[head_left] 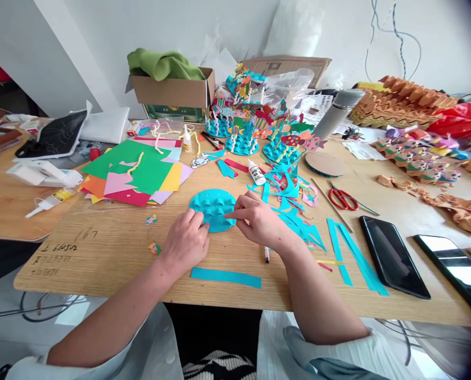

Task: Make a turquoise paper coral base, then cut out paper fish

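Note:
A round blue paper disc (212, 225) lies on the table in front of me, with rows of wavy blue paper strips (214, 205) raised on it. My left hand (188, 237) has its fingers curled at the disc's left lower edge, holding it. From the right, my right hand (257, 217) reaches over the disc, index finger and thumb closed at the end of a wavy strip. The fingertips partly hide that strip. A flat blue paper strip (226, 277) lies nearer to me. Beyond the disc stands a white glue bottle (256, 173), tilted.
Coloured paper sheets (148, 171) are stacked at left. Blue paper scraps (289, 195) spread to the right, near red-handled scissors (342, 199) and a black phone (394, 257). Several blue bases with paper fish (245, 138) stand behind. A grey bottle (336, 113) and a cardboard box (172, 91) are farther back.

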The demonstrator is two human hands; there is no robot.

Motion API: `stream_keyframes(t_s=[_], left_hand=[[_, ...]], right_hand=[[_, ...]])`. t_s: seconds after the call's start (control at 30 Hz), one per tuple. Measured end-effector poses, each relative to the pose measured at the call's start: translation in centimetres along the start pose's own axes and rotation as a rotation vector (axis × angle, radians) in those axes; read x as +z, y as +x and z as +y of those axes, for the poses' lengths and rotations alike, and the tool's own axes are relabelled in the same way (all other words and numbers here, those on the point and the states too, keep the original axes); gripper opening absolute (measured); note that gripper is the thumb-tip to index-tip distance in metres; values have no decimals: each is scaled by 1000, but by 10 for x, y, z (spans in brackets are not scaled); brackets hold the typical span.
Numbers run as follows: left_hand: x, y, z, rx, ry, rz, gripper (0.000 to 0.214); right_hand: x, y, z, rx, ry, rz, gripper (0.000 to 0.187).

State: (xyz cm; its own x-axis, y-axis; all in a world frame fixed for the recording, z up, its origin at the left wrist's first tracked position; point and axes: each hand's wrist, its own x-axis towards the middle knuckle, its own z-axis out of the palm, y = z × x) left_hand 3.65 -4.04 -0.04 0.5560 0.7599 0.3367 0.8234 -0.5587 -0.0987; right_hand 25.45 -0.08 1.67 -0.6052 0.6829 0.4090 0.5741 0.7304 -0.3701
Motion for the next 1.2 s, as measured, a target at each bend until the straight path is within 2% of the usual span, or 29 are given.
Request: stream_keyframes(t_s=[0.33, 0.63, 1.2], left_hand=[[1, 1, 1, 8, 16, -18, 20], [1, 0, 1, -4, -19, -62, 19], [3, 0, 0, 3, -34, -49, 19]], right_hand=[[2, -1, 0, -14, 25, -32, 37], [3, 0, -4, 1, -23, -117, 35], [13, -1, -3, 46, -119, -220, 36]])
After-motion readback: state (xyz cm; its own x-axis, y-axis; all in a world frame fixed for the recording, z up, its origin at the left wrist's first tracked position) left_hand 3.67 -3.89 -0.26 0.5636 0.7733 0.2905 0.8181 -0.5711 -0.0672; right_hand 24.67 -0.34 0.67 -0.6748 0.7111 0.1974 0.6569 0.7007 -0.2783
